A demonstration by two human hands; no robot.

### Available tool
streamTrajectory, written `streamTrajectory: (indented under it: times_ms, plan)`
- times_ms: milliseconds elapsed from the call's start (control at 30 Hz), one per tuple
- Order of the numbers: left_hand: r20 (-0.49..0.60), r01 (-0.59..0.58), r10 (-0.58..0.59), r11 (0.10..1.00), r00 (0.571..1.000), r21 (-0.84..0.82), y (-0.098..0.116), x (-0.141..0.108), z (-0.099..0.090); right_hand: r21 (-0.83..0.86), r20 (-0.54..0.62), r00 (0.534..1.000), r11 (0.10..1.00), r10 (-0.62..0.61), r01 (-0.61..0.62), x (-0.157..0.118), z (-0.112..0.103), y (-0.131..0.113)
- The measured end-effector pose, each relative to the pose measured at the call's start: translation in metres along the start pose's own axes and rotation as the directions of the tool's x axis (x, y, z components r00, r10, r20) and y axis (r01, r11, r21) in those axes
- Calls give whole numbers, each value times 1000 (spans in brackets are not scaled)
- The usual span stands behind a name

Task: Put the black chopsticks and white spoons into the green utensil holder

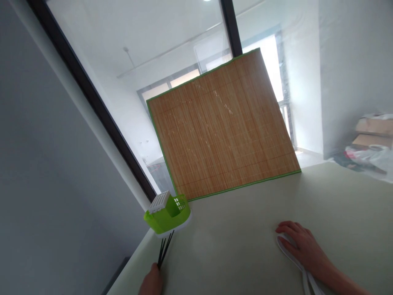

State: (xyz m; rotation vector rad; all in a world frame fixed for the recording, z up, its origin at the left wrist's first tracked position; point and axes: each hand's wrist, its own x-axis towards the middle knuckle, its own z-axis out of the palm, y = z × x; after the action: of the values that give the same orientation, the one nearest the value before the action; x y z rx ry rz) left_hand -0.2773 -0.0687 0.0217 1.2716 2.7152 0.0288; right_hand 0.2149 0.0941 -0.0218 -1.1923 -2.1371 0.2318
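Several thin black sticks (163, 250) stick out from my left hand (152, 280), which is closed round their near ends at the bottom of the view. Their far tips reach close to a green basket (166, 219) with a white slatted part and a white base. At the lower right, my right hand (299, 246) rests on the table with its fingers curled over a white strap (290, 255). The strap loops beside the thumb and runs back under the wrist.
A brown bamboo mat (224, 127) with green edging stands upright at the far edge of the pale table (233, 229), against a glass partition. A grey wall (61, 164) borders the left. Cardboard boxes (374, 127) and plastic bags (368, 155) lie beyond the table at right.
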Motion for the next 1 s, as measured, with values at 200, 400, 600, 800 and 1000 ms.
streamTrajectory:
  times_ms: [200, 400, 600, 800, 1000]
  plan:
    - [56, -145, 145, 989, 988, -16, 89, -39, 5, -45, -57, 995, 996, -77, 74, 0, -2, -3]
    - [177, -258, 246, 965, 953, 48, 204, -105, 6, -60, -79, 967, 970, -241, 237, 0, -11, -15]
    - [218, -253, 255, 967, 942, -39, 274, -149, 30, -16, -25, 922, 923, -385, 385, -3, -15, -32]
    - [68, -270, 287, 944, 956, -190, 297, -158, 60, -41, 124, 896, 900, -426, 433, -7, -17, -47]
    - [87, -278, 302, 936, 949, -216, 313, -170, 73, -76, 217, 909, 922, -356, 379, -8, -18, -54]
